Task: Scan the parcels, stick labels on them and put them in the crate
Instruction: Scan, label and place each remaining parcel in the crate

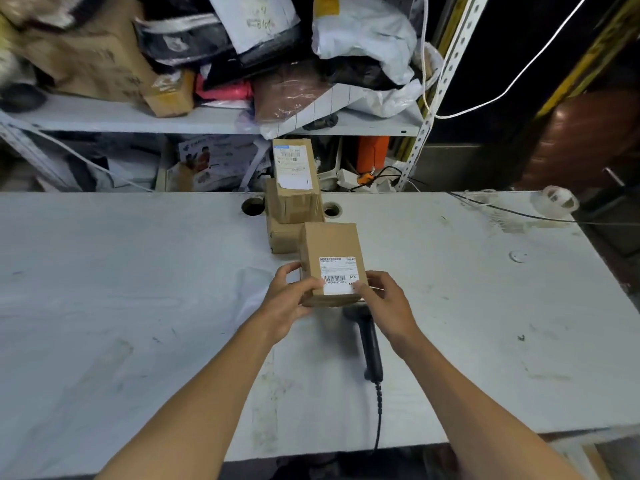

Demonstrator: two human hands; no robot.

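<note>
A small brown cardboard parcel (329, 244) with a white barcode label (337, 273) on its top is held above the white table (138, 289). My left hand (289, 296) grips its near left corner. My right hand (384, 299) grips its near right corner, thumb on the label's edge. A black corded barcode scanner (370, 344) lies on the table just under and behind the parcel, its head hidden by it. Two more brown parcels are stacked behind: the upper one (294, 181) carries a white label, the lower one (282, 237) is partly hidden. No crate is in view.
A roll of clear tape (556, 199) sits at the table's far right edge beside a black cable. Two round cable holes (252, 206) pierce the table's back. A shelf (138, 119) behind holds piled bags and boxes.
</note>
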